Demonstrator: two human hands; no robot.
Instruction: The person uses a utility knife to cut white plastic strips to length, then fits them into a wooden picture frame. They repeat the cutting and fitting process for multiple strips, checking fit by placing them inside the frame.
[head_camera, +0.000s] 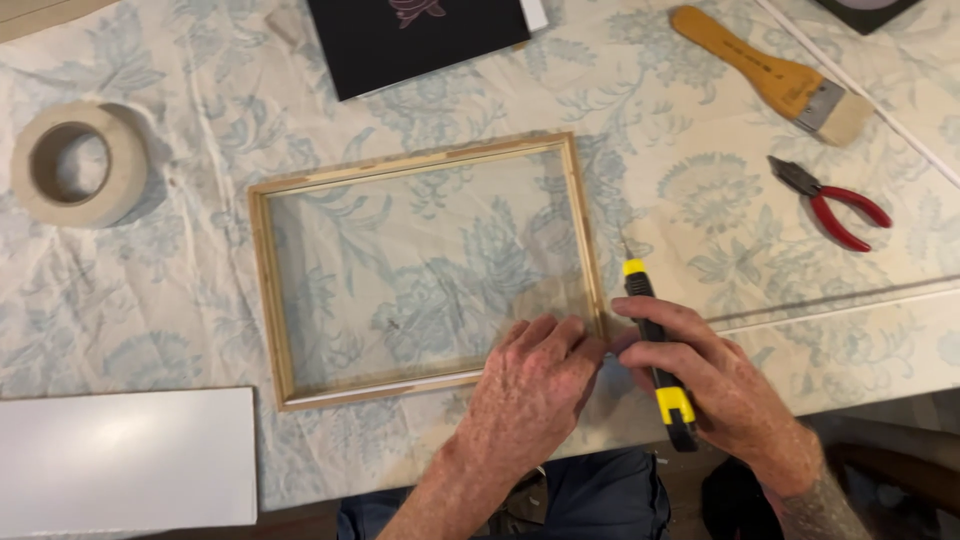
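Observation:
A light wooden picture frame (268, 290) with a clear pane lies flat on the flower-patterned cloth. My left hand (530, 385) presses down on the frame's near right corner, fingers flat and together. My right hand (715, 375) grips a black and yellow utility knife (655, 360), its thin blade pointing away from me just outside the frame's right rail. The two hands touch at the fingertips beside that corner.
A roll of tan tape (75, 165) sits at the far left. A white board (125, 460) lies at the near left. A black card (415, 35), a wooden-handled brush (775, 75) and red-handled pliers (835, 205) lie beyond the frame.

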